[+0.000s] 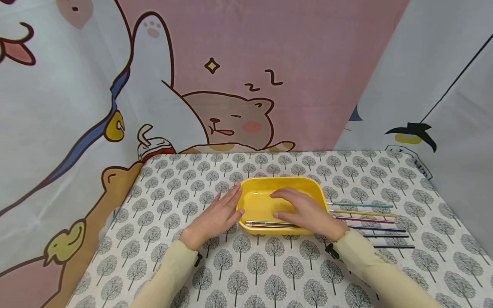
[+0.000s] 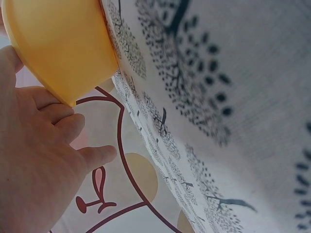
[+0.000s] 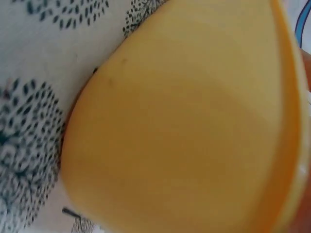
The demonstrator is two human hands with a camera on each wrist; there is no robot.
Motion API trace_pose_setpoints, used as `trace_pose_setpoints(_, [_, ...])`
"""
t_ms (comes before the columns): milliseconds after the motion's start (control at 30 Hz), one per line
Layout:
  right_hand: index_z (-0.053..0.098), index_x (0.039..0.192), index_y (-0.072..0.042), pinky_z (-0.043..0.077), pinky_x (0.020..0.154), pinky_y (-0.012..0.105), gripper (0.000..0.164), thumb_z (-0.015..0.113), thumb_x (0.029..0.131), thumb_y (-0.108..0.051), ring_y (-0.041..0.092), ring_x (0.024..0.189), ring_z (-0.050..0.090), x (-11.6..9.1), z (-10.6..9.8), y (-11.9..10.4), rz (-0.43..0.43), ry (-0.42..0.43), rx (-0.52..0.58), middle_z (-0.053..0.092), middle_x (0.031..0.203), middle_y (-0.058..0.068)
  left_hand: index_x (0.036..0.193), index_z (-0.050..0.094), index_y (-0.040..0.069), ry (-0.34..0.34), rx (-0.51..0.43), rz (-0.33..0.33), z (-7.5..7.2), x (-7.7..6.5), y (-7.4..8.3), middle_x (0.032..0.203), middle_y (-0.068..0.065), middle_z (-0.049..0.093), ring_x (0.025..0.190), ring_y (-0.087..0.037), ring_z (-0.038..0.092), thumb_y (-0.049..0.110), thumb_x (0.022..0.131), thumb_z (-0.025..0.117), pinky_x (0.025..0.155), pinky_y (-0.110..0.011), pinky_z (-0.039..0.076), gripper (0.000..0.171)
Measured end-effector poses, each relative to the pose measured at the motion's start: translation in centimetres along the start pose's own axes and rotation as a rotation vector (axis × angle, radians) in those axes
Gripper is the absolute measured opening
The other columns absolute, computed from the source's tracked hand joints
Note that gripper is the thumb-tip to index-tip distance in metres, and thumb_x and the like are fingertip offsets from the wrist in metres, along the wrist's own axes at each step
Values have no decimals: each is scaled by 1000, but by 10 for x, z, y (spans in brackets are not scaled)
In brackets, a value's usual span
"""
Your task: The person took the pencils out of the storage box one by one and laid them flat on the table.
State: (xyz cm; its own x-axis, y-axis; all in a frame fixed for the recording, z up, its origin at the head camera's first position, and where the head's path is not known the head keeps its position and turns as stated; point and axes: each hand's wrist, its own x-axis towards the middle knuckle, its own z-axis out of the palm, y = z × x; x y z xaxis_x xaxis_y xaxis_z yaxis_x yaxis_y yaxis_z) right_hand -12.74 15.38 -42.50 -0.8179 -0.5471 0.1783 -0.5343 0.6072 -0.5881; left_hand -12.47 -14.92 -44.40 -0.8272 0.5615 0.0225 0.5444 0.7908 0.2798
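Note:
A yellow plastic tray with rounded corners sits on the tree-print cloth in the head view. My left hand rests at its left end, fingers extended along the rim and the thumb tip over the edge. The left wrist view has the same fingers against the tray wall. Over the tray's right half is my right hand, thumb and fingers spread apart with nothing between them. Several slim pencils lie inside along the near wall, partly hidden under this hand. In the right wrist view the tray's outer wall covers most of the hand.
Right of the tray, several pencils lie side by side on the cloth, among them a teal one, a yellow one and a blue one. A cartoon-print curtain hangs behind the table and along its sides.

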Motion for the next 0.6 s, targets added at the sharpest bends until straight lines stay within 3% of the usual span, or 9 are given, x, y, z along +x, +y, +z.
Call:
trace_pose_setpoints(400, [68, 132, -12, 53, 102, 43, 47, 82, 90, -28, 20, 113, 65, 25, 20, 6, 81, -216, 44, 70, 128, 0, 163, 17, 3, 11, 11, 8, 0, 1, 0, 172, -5, 2, 158, -24, 12, 47, 112, 33, 123, -62, 22, 70])
trace_pose_setpoints(600, [72, 123, -11, 54, 98, 40, 40, 85, 88, -25, 14, 103, 64, 31, 27, 7, 76, -294, 40, 72, 116, -2, 164, 17, 3, 14, 2, 10, 1, 1, -1, 172, -5, 2, 158, -24, 12, 45, 112, 35, 122, -62, 22, 69])
